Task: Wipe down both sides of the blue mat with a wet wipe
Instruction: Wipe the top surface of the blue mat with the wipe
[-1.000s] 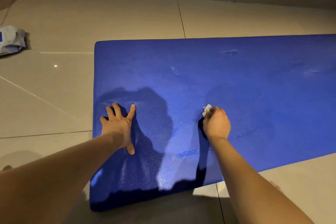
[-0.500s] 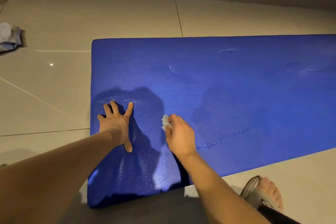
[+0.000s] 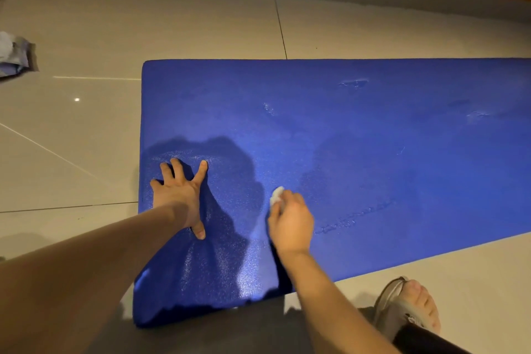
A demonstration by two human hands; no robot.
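Blue mat [image 3: 359, 152] lies flat on the tiled floor [image 3: 201, 23], the left hand [image 3: 179, 195] presses it with fingers spread wide, and the right hand [image 3: 291, 223] curls around a small white wipe [image 3: 277, 193].

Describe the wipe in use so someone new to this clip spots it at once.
Start at the blue mat lying on the tiled floor, and find the right hand on it. The wet wipe pokes out past that hand's fingertips: a small crumpled wad, the only white object on the mat.
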